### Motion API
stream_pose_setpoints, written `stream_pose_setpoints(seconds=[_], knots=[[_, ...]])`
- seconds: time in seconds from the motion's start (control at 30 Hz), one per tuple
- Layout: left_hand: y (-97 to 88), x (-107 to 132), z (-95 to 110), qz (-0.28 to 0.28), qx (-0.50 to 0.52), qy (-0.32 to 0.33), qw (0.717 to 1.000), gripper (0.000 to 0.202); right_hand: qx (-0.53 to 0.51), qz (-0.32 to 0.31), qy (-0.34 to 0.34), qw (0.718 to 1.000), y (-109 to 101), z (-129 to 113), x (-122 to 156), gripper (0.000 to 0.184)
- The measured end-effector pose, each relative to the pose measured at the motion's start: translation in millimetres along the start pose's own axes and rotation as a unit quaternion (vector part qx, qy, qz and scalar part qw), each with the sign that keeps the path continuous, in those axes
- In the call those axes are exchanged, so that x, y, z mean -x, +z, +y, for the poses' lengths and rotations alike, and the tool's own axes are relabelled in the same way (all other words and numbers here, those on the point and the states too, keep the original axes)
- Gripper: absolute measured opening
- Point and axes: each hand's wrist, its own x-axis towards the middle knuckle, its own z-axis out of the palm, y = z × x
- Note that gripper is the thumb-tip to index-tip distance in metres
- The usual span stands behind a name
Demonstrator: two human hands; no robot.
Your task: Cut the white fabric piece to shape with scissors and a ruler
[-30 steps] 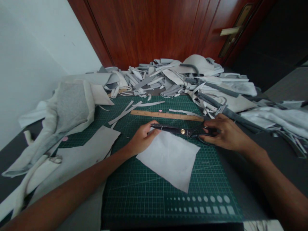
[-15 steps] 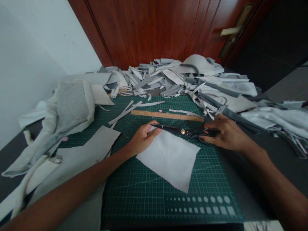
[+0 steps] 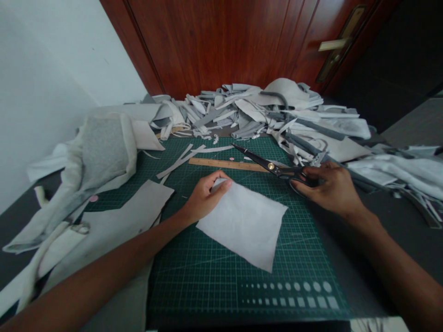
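A white fabric piece [image 3: 244,226] lies flat on the green cutting mat [image 3: 211,286], tilted like a rough rectangle. My left hand [image 3: 209,196] is curled over its upper left corner, pinching it against the mat. My right hand [image 3: 332,186] grips the finger loops of black tailor's shears [image 3: 272,167], which have a brass pivot screw. Their closed blades point up and left, clear of the fabric and crossing above a wooden ruler [image 3: 226,164].
Heaps of grey and off-white fabric scraps [image 3: 242,110] bank against a wooden door [image 3: 221,41] behind the mat. Large grey offcuts [image 3: 104,152] lie to the left, partly over the mat. More scraps [image 3: 394,170] spread on the dark table to the right.
The shears have swung away from the fabric's top edge, their tips now pointing up and left past the ruler. My right hand turned with them. My left hand and the fabric stay nearly still.
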Motion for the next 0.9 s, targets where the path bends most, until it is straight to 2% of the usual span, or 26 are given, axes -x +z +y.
stream_pose_setpoints(seconds=[0.13,0.27,0.37,0.5,0.6,0.7,0.8,0.9], knots=[[-0.4,-2,-2,0.079,-0.023,-0.022,0.996,0.03,0.032,-0.026,0.055,0.998,1,6,-1,0.044],[0.3,-5,-7,0.131,-0.045,-0.01,0.99,0.028,0.043,-0.083,0.035,0.995,6,12,0,0.041],[1.8,-6,-12,0.151,-0.037,0.022,0.988,0.017,0.039,-0.112,0.021,0.993,9,12,0,0.039],[3.9,-5,-13,0.142,-0.057,0.084,0.985,0.008,0.035,-0.14,0.003,0.99,9,9,0,0.036],[5.5,-1,-8,0.084,-0.177,0.17,0.966,0.019,0.047,-0.158,-0.014,0.986,8,10,0,0.036],[7.9,4,-3,-0.05,-0.252,0.222,0.941,0.027,0.093,-0.143,-0.033,0.985,5,10,1,0.035],[10.1,6,0,-0.174,-0.27,0.224,0.92,0.033,0.157,-0.127,-0.044,0.978,0,4,1,0.035],[10.4,8,0,-0.214,-0.297,0.204,0.908,0.039,0.195,-0.133,-0.03,0.971,-4,-8,2,0.032]])
